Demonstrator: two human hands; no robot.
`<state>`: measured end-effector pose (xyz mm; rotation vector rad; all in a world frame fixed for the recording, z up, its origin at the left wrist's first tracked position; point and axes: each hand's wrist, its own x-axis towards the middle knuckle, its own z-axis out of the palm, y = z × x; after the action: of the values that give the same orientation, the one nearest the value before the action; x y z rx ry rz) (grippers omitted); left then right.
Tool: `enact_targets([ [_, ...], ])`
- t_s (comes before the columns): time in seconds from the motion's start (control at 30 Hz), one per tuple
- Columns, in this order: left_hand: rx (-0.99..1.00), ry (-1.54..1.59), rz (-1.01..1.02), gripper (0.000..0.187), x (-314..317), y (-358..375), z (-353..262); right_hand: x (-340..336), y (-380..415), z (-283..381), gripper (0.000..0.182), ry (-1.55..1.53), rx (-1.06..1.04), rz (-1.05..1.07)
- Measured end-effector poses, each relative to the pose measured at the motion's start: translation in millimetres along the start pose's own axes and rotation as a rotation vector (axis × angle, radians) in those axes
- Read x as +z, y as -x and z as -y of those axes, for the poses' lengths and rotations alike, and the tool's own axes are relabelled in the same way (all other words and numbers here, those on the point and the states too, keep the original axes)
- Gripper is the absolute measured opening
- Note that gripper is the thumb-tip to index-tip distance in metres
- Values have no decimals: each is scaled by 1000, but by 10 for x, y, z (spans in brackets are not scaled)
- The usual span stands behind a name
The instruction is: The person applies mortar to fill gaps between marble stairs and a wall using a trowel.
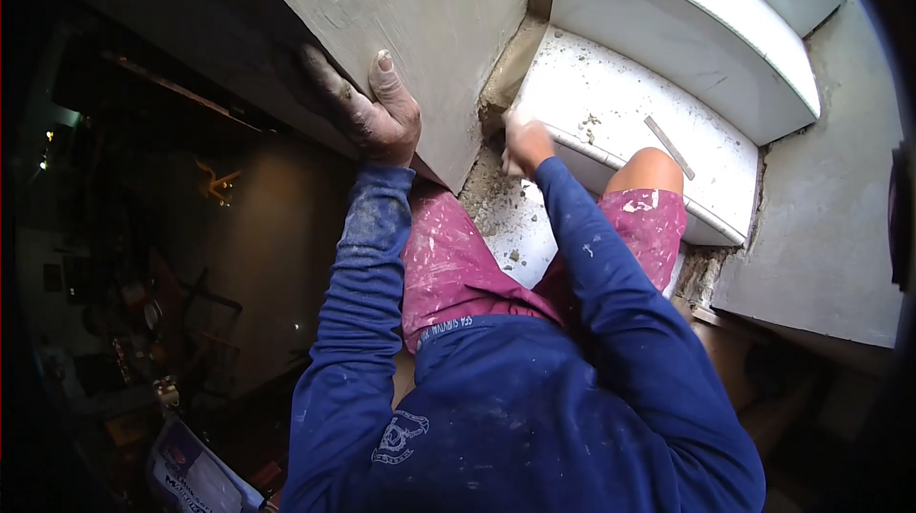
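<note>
left hand [367,112] clamped on wall edge [420,26] at 11 o'clock | right hand [523,143] curled at step [620,122] corner, 12 o'clock, contents cannot be told

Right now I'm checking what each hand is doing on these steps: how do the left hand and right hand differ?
The left hand grips the edge of the grey wall panel, fingers wrapped around it; the right hand reaches down into the rough mortar gap beside the white tiled step. The left hand is dark with grime, the right pale with white dust. The left shows in full; the right's fingertips are blurred. Both come from blue, paint-flecked sleeves.
</note>
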<state>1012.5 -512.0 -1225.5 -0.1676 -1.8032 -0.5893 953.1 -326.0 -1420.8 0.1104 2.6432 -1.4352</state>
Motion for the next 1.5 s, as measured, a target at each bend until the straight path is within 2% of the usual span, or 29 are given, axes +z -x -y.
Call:
enact_targets([
  [0.07, 64, -51, -4, 72, -7, -29, -8, 44, 68, -36, 26, 169, -276, 40],
  [0.13, 73, -113, -5, 72, -6, -59, -29, -216, 252, 176, 28, -61, -154, -167],
  [0.17, 73, -143, 5, 73, -22, -34, -40, 127, -39, -315, 36, 248, -586, -428],
  [0.27, 23, -87, 7, 72, -5, -10, -21, 188, 161, 3, 34, -357, 136, 117],
  [0.3, 32, -99, 9, 72, -3, -29, -29, 132, 186, 14, 31, -449, 72, 115],
  [0.33, 36, -113, 9, 72, -3, -31, -36, -162, 328, 291, 34, -460, 217, 119],
  [0.37, 32, -135, 12, 72, -15, -14, -33, -76, 227, 112, 35, -344, -28, -63],
  [0.43, 27, -172, 14, 72, -42, 19, -27, 113, 180, -57, 35, -129, -207, -123],
  [0.47, 38, -178, 9, 72, -20, -9, -23, 197, 130, -86, 34, -38, -155, -23],
  [0.53, 65, -59, -1, 72, 9, -52, -20, 175, 169, -60, 30, -61, -225, -66],
  [0.6, 61, -69, -3, 71, -5, -22, -22, -154, 327, 137, 27, 80, -364, -236],
  [0.67, 66, -173, 4, 71, -31, -36, -57, 16, 261, -83, 25, -4, -237, -28],
  [0.7, 76, -114, -4, 71, -15, -58, -42, 109, 144, -178, 24, -52, -180, 59],
  [0.77, 80, -3, -23, 71, 19, -32, -4, -272, 358, 311, 33, -458, 199, 170],
  [0.8, 63, -16, -22, 72, 28, -43, -2, -305, 301, 330, 35, -439, 98, 41],
  [0.83, 45, -27, -13, 72, 22, -39, -16, -221, 228, 292, 37, -805, 218, 116],
  [0.9, 24, -49, -14, 72, -6, -8, -29, -272, 167, 446, 38, -511, 187, 148],
  [0.97, 16, -66, -69, 72, 23, 0, -9, -6, 46, -63, 34, -107, -108, 187],
  [1.03, 33, -39, -76, 72, 42, -20, -26, -49, -39, -230, 32, -24, -299, 128],
  [1.1, 28, -41, -33, 72, -9, 7, -27, 48, 26, -352, 30, -171, -328, -16],
  [1.17, 4, -56, 8, 73, -11, -32, -34, -348, 435, 405, 28, -674, 360, 176],
  [1.2, 0, -39, 10, 73, -19, -3, -30, -279, 425, 341, 28, -658, 393, 325],
  [1.23, -1, -22, 7, 72, -18, 17, -23, -66, 224, -149, 31, -421, -24, 279],
  [1.3, 28, -44, -25, 72, 32, -44, 1, -143, 51, -240, 35, -267, -173, 194],
  [1.33, 48, -91, -32, 71, 19, -37, 2, -472, 255, 206, 36, -357, 110, 171],
  [1.37, 63, -136, -28, 71, -12, 4, -5, -743, 368, 502, 41, -435, 238, 170],
  [1.4, 61, -145, -28, 71, -27, 20, -14, -866, 177, 437, 35, -345, 190, 156],
  [1.47, 68, -151, -28, 72, -30, -3, -42, -1182, -137, 519, 36, -338, 379, 309],
  [1.5, 70, -126, -37, 73, -25, -3, -51, -1197, -292, 417, 36, -286, 360, 347],
])
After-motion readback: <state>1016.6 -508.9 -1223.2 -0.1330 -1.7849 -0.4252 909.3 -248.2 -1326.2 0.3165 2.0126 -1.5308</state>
